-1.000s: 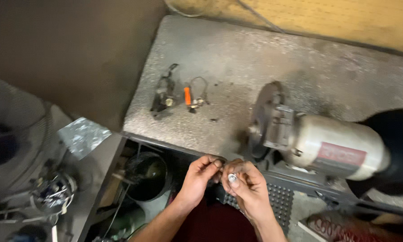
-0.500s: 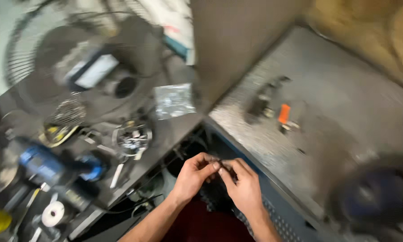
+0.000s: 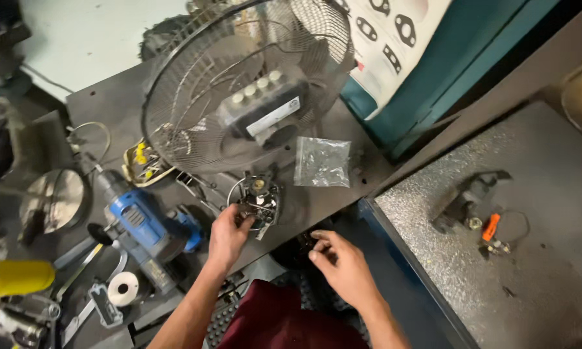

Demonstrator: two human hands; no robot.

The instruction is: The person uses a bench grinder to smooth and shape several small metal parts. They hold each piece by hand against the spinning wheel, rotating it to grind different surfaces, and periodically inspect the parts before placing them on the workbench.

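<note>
Reaching our left hand [image 3: 228, 234] with fingers curled onto the small metal assembly [image 3: 257, 200] just below the fan guard [image 3: 239, 84], our right hand [image 3: 343, 265] pinching something unseen, we risk knocking it off the bench [image 3: 97, 103].

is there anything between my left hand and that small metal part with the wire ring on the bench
Nothing visible stands between them. The left hand already has its fingertips at the small metal part with the wire ring. The blue drill lies off to the side.
</note>
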